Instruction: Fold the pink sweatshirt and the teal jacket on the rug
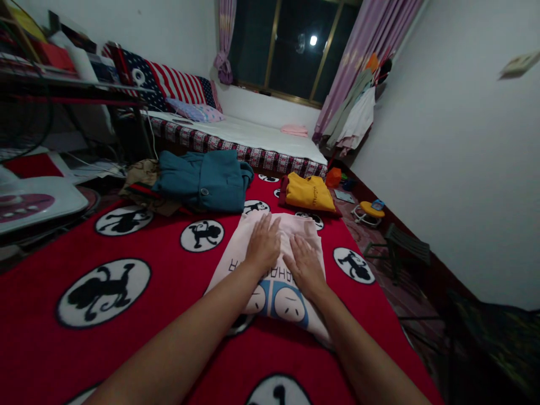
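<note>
A pale pink shirt [236, 247] lies folded on a red blanket [169, 304] patterned with black figures in white ovals. Dark lettering and blue-and-white cartoon faces [289, 304] show on the part of the shirt nearer to me. My left hand [264, 243] rests flat on the upper middle of the cloth, fingers stretched away from me. Beside it, slightly nearer, my right hand [306, 265] also presses flat on the shirt with its fingers out. Neither hand grips anything. My forearms cover parts of the print.
Beyond the shirt sit a folded teal jacket [205, 177] and, to the right, a yellow garment [310, 191] atop a dark red one. A cluttered desk [84, 93] stands left. On the right floor are a small yellow-topped stool [371, 209] and a dark folding stool [405, 244].
</note>
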Demonstrator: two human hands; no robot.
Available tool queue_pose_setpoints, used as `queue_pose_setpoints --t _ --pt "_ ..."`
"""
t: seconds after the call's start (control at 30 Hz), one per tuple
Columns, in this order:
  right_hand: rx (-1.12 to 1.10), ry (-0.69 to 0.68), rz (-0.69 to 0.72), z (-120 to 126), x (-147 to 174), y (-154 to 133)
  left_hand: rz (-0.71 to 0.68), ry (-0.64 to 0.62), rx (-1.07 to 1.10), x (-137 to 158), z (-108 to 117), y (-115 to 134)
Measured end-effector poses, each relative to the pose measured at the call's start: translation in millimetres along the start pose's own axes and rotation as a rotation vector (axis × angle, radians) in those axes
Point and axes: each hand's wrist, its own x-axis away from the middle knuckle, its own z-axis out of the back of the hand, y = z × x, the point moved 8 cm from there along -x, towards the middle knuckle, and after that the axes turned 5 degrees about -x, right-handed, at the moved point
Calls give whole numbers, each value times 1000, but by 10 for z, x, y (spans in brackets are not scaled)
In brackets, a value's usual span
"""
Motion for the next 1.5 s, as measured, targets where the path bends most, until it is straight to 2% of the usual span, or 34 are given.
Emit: queue_pose_setpoints --t 0.1,0.2,0.3,0.4,0.5,0.57,0.6,0.67,0.73,0.83,0.93,1.03,1.13,1.23,1.3,1.5 --pt "93 -134 -96 -252 61 176 91 -96 -78 -4 -33 -270" --pt "140 -141 -141 -224 114 241 73 -210 -96 67 -59 -497" --pt "152 -102 -145 -160 174 245 62 -258 -134 227 -29 -704" --pt "98 -17 -98 -108 225 256 95 -221 -201 415 89 -850" --pt "1 190 -85 87 241 365 117 -108 -249 527 313 -867" --pt "-10 335 -170 282 232 528 136 -35 -276 532 476 -845" --pt "6 367 -243 366 217 623 154 -17 -288 514 542 -843" --pt "42 309 -409 462 162 804 215 -33 -294 456 622 -877" --pt "73 161 -526 487 105 917 288 -97 -260 400 641 -946" --pt "141 -17 -569 496 63 942 350 -213 -193 384 634 -1022" --pt "213 -88 -584 488 98 894 354 -311 -148 485 645 -1028" --pt "266 21 -473 547 103 651 353 -373 -106 662 672 -1001" --pt "179 113 -223 561 36 170 338 -379 -84 831 718 -965" --pt "5 8 -22 419 -129 -347 332 -377 -46 978 763 -946" --pt "-36 -88 72 280 -313 -648 329 -376 -11 1066 791 -942" --pt "242 -255 443 -167 -1029 -1266 361 -309 151 1282 836 -970"
